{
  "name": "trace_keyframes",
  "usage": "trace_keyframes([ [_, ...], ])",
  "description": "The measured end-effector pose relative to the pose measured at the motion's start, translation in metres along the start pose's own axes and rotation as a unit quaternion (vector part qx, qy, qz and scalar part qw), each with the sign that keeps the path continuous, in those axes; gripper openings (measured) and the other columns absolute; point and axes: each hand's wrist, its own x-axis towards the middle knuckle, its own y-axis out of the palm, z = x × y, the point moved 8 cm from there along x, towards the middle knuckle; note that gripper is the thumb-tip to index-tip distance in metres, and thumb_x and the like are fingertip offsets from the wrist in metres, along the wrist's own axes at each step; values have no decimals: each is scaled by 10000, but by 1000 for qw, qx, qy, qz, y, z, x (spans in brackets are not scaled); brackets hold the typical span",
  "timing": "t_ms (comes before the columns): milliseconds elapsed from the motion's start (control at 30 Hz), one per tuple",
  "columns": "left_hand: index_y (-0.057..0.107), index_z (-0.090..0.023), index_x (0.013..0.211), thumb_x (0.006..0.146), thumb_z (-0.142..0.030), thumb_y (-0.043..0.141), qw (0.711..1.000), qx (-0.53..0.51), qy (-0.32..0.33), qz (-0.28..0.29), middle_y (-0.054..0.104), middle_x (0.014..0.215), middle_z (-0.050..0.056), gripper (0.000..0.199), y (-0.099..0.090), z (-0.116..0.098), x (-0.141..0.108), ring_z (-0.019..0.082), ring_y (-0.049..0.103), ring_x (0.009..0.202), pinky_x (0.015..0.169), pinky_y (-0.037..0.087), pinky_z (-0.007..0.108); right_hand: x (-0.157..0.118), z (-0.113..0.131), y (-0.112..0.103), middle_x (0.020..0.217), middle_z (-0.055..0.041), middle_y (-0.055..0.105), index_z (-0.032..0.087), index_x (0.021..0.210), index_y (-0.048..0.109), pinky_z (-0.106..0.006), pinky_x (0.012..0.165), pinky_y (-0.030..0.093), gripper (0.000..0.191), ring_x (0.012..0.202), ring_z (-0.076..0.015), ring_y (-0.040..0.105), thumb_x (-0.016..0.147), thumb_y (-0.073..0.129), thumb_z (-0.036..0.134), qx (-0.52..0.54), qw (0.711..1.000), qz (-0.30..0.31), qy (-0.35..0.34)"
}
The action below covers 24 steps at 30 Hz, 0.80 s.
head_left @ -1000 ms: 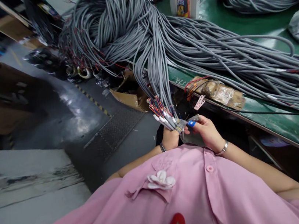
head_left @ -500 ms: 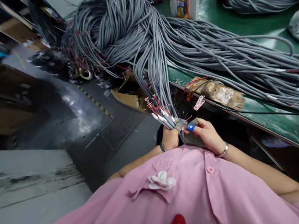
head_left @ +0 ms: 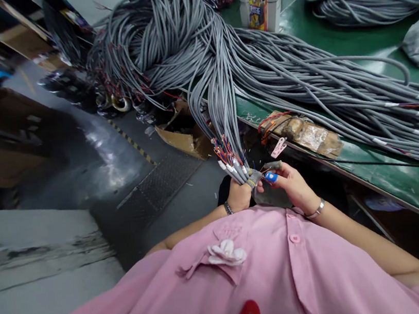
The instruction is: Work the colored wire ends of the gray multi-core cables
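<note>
My left hand is closed around a bundle of grey cables, with a grey covering on a finger. White bands and stripped ends with red, orange and blue wires stick up above that fist. Close by on the right, my right hand pinches a few thin wires that come from the bundle. Its thumb wears a blue wrap and its index finger a grey finger cover. Where the wire tips end between the fingers is hidden.
A large heap of grey cables lies over the green table and drapes off its edge. Near that edge are a taped block and a pink clip. An open cardboard box stands on the floor.
My right hand has moved slightly right, away from my left, and thin wires now show stretched between them. The cable ends in my left hand have shifted a little right and down.
</note>
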Motion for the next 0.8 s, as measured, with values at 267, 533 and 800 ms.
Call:
trace_keyframes([
  [267, 608, -143, 739, 701, -440, 713, 1000, 18, 6, 11, 622, 581, 2, 318, 1, -1, -2, 119, 585, 463, 429, 442, 213, 1, -3, 11, 640, 13, 621, 180, 752, 596, -247, 546, 407, 239, 560, -113, 539, 660, 751, 338, 29, 999, -18, 19],
  [533, 613, -128, 713, 694, -440, 723, 1000, 6, 6, -2, 617, 579, 9, 331, -2, -1, -4, 116, 584, 454, 433, 460, 217, 3, -20, -23, 557, 77, 434, 184, 653, 503, -195, 489, 386, 314, 484, -56, 372, 677, 763, 360, 174, 977, -121, 27],
  [800, 609, -125, 721, 680, -421, 737, 1000, -13, 0, -7, 615, 573, 8, 325, -4, -6, -4, 121, 581, 444, 432, 470, 231, 2, -28, -44, 704, 18, 564, 182, 816, 652, -198, 498, 461, 289, 530, -68, 448, 756, 691, 462, 201, 974, -100, 41],
])
